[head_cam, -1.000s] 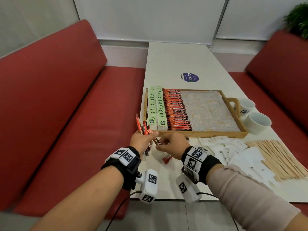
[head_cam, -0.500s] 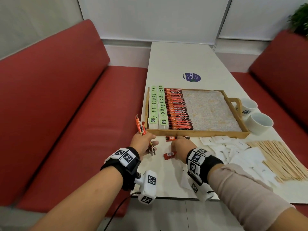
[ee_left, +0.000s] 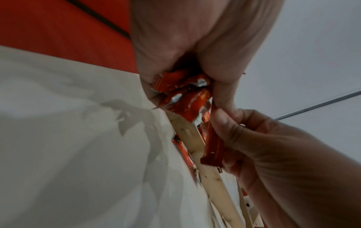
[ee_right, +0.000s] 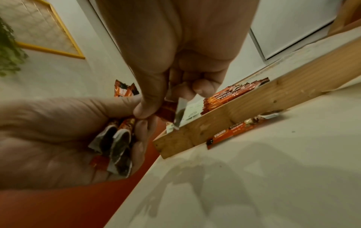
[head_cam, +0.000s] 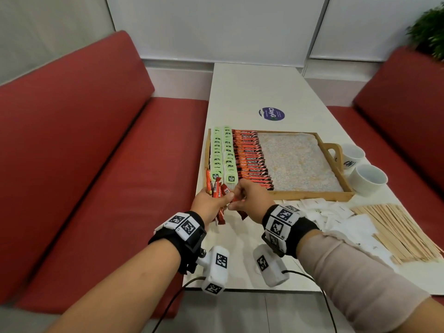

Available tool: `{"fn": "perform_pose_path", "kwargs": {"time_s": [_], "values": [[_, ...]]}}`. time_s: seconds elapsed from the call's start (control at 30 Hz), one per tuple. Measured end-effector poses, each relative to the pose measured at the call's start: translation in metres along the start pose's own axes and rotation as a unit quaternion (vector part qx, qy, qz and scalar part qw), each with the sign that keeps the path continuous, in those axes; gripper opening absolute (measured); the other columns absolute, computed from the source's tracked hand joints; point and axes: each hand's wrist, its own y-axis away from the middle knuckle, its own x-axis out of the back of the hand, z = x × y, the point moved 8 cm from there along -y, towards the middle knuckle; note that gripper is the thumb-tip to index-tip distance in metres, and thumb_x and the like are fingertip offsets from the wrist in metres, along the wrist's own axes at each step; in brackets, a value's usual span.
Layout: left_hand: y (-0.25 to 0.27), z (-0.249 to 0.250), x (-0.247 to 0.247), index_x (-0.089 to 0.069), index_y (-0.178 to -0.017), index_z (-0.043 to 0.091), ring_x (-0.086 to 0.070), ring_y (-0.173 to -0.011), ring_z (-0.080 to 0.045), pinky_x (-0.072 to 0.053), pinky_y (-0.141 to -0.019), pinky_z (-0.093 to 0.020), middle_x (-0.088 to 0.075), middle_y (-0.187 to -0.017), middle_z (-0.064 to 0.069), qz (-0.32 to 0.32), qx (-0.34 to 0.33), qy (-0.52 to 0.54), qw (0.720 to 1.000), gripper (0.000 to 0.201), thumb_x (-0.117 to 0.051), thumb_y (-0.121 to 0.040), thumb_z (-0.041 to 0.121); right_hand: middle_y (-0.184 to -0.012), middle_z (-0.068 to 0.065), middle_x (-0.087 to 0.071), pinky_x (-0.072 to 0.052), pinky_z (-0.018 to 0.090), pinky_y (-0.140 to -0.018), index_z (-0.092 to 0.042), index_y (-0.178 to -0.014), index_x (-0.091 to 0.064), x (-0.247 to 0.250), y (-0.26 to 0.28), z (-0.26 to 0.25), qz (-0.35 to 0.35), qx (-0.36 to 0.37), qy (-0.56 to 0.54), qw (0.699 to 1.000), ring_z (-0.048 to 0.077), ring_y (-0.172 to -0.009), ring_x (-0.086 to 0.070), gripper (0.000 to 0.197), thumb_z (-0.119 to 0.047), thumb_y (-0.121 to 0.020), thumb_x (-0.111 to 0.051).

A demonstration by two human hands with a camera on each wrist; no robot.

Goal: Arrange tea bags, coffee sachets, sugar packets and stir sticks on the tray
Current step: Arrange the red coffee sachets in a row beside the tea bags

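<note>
A wooden tray (head_cam: 312, 195) holds two rows of green tea bags (head_cam: 222, 152) and a row of red coffee sachets (head_cam: 251, 159) at its left; its right part is bare liner. My left hand (head_cam: 211, 200) grips a bunch of red coffee sachets (head_cam: 216, 188) just before the tray's near left corner. My right hand (head_cam: 245, 195) pinches one more coffee sachet (ee_left: 212, 145) against that bunch. Another sachet (ee_right: 234, 131) lies on the table against the tray's front wall (ee_right: 244, 111). White sugar packets (head_cam: 336, 217) and wooden stir sticks (head_cam: 396, 227) lie at the right.
Two white cups (head_cam: 365, 176) stand to the right of the tray's handle. A round blue sticker (head_cam: 272, 113) marks the white table (head_cam: 252, 87) behind the tray. Red benches (head_cam: 84, 152) flank the table. A green plant (head_cam: 430, 27) is at the far right.
My right hand picked a coffee sachet off the table and brought it left to the bunch in my left hand. Both hands rose a little towards the tray's corner.
</note>
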Motion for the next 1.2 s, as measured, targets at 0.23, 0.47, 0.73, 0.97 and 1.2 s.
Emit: {"fn": "perform_pose_path", "kwargs": {"time_s": [0.23,0.47,0.73,0.97,1.2], "values": [[-0.006,-0.001,0.018,-0.064,-0.097,0.013,-0.063,-0.073,-0.015,-0.048,-0.067,-0.028,-0.068,-0.087,-0.003,0.041,0.008,0.009,0.999,0.016,-0.071,-0.083,0.013,-0.110,0.004,-0.063,-0.047,0.029,-0.082,-0.013,-0.117,-0.058,0.001,-0.009,0.025,-0.056,-0.060,0.258,0.962,0.023,-0.100,-0.061,0.027,-0.017,-0.090,-0.061],[-0.011,-0.001,0.020,-0.063,-0.088,0.016,-0.063,-0.072,-0.017,-0.044,-0.061,-0.027,-0.069,-0.085,-0.008,0.040,0.014,0.027,0.999,0.009,-0.066,-0.083,0.009,-0.109,0.003,-0.065,-0.047,0.029,-0.085,-0.016,-0.109,-0.063,-0.006,-0.012,0.040,-0.058,-0.032,0.425,0.903,0.021,-0.100,-0.061,0.026,-0.011,-0.095,-0.041],[-0.020,0.003,0.009,-0.061,-0.089,0.011,-0.061,-0.055,-0.010,-0.043,-0.046,-0.020,-0.065,-0.064,-0.002,0.042,0.025,0.041,0.998,0.008,-0.060,-0.084,0.005,-0.103,0.002,-0.065,-0.045,0.028,-0.075,-0.017,-0.101,-0.062,-0.008,-0.017,0.050,-0.066,-0.047,0.385,0.919,0.020,-0.094,-0.061,0.016,-0.017,-0.093,-0.048],[-0.028,0.021,-0.020,-0.057,-0.102,0.008,-0.065,-0.052,-0.013,-0.044,-0.042,-0.017,-0.064,-0.076,-0.008,0.031,0.030,0.068,0.997,0.018,-0.054,-0.084,0.004,-0.104,0.003,-0.063,-0.045,0.028,-0.074,-0.018,-0.107,-0.055,0.023,-0.013,0.047,-0.080,-0.039,0.269,0.959,0.023,-0.095,-0.061,0.019,-0.021,-0.088,-0.059],[-0.039,0.038,-0.048,-0.063,-0.106,0.017,-0.066,-0.074,-0.015,-0.057,-0.076,-0.037,-0.071,-0.102,-0.005,0.009,-0.021,0.027,0.999,0.023,-0.071,-0.084,0.018,-0.083,-0.005,-0.060,-0.043,0.023,-0.063,-0.025,-0.075,-0.057,0.077,-0.017,0.047,-0.047,-0.028,0.161,0.985,0.017,-0.077,-0.058,0.019,-0.021,-0.074,-0.075]]}}
